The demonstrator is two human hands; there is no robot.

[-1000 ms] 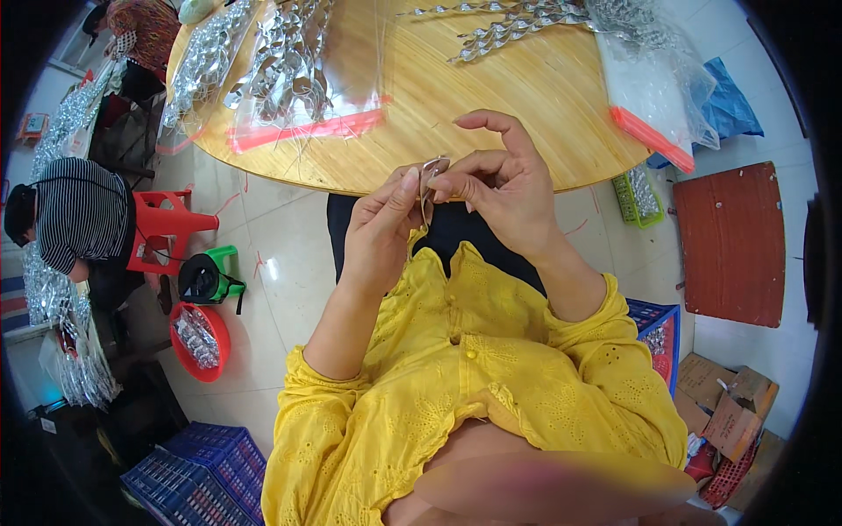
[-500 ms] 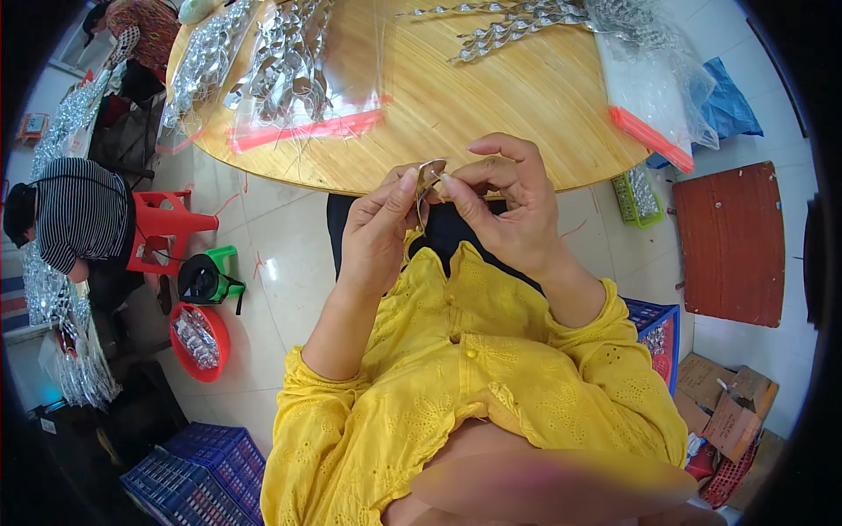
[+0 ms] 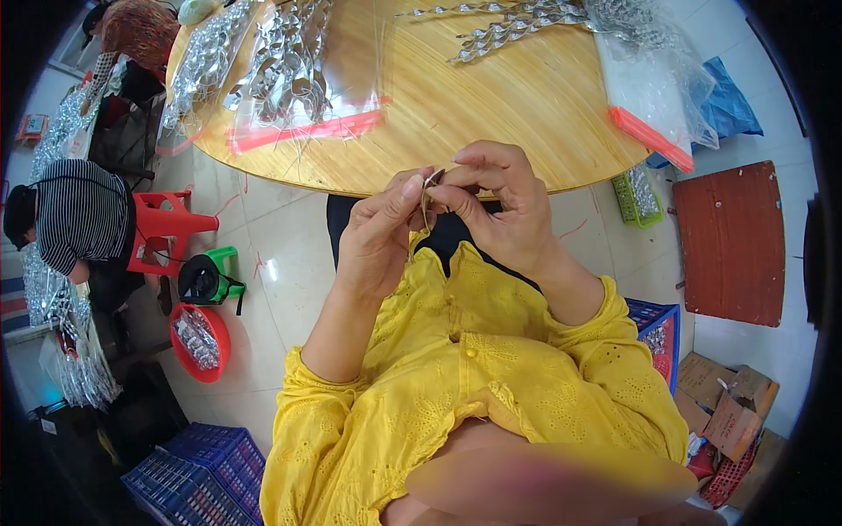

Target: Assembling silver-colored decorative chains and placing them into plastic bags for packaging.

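Note:
Just off the near edge of the round wooden table (image 3: 491, 114), both hands meet over my lap. My left hand (image 3: 383, 230) pinches a thin, shiny metallic strip (image 3: 425, 203) between thumb and fingers. From the other side my right hand (image 3: 502, 210) closes thumb and index finger on the strip's upper end, where a whitish thread or loop shows. The strip is small and partly covered by my fingers, so its full shape is hidden. On the table lie clear bags of twisted silver spiral ornaments (image 3: 294, 66) with thin strings trailing out.
Loose silver spirals (image 3: 517, 31) and a clear bag with a red strip (image 3: 649, 136) lie on the table's far right. Left on the floor stand a red stool (image 3: 160, 230), a green stool (image 3: 224, 273) and a red basin (image 3: 200, 342). Two people work further left. Blue crates (image 3: 197, 473) stand lower left.
My right hand has drawn slightly toward the left, its fingertips now closer against the strip. The left hand stays nearly in place, still gripping it.

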